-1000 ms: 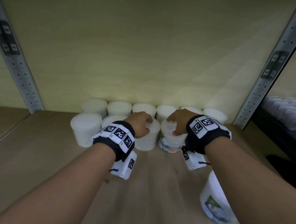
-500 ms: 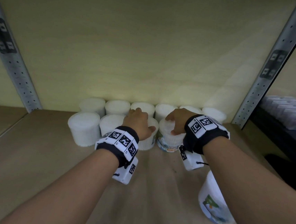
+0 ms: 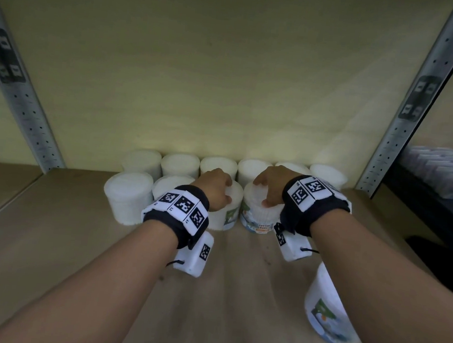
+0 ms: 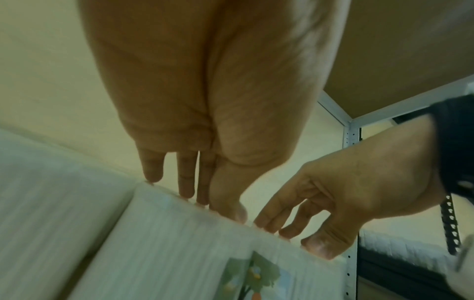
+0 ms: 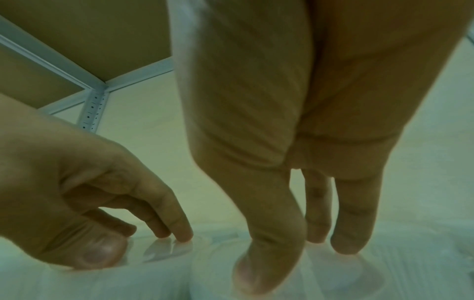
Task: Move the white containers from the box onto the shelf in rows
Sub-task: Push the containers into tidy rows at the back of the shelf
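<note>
- Two hands worked on the shelf (image 3: 47, 237): left hand (image 3: 215, 188) gripped a tub's (image 3: 224, 212) lid from above.
- Right hand (image 3: 269, 185) gripped the neighbouring labelled tub (image 3: 259, 216) likewise.
- Both tubs stood in the front row, touching.

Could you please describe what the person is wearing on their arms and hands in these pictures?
The forearms and hands are bare: no sleeves, no gloves. Each wrist carries a black band topped with white panels printed with black square coded markers. A small white camera block, also marker-tagged, hangs under each wrist with a thin black cord.
</note>
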### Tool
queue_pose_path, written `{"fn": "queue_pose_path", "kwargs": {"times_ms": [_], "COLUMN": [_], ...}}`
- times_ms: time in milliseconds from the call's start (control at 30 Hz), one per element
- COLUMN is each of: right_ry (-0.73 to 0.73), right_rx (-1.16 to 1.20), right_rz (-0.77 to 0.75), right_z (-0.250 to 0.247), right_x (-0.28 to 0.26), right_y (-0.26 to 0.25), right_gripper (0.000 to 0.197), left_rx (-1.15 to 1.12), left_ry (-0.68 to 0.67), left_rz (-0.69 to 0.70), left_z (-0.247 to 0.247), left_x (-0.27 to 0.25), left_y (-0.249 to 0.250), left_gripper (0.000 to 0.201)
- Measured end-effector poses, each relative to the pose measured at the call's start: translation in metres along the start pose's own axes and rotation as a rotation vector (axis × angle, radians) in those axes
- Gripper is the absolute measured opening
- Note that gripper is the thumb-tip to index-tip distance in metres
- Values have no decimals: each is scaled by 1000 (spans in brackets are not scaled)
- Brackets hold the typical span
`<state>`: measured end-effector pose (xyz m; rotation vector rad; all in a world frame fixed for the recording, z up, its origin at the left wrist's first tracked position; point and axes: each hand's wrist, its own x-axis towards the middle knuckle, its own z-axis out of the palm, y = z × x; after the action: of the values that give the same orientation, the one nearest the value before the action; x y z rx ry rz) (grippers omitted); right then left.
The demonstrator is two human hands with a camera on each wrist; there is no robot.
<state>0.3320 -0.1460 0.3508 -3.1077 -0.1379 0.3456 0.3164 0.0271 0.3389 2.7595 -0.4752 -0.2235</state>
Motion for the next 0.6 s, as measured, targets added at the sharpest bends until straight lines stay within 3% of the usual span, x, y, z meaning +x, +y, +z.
{"fn": "queue_pose_path", "kwargs": {"times_ms": [133, 300, 600], "right_ry": [11, 4, 0], "right_rx": [9, 4, 9], "right_rz": [-16, -14, -17], "right_z": [-1, -2, -2], "right_x": [-1, 1, 2], "right_y": [0, 1, 1], "right_gripper": [69, 67, 68], "left_rx": [-70, -8, 93], "left_ry": [-1, 190, 103], "left_rz": [-5, -91, -89], "left_z": [-4, 4, 10], "left_x": [2, 2, 4], "left_y": [1, 5, 5], "left_gripper": [51, 56, 57]}}
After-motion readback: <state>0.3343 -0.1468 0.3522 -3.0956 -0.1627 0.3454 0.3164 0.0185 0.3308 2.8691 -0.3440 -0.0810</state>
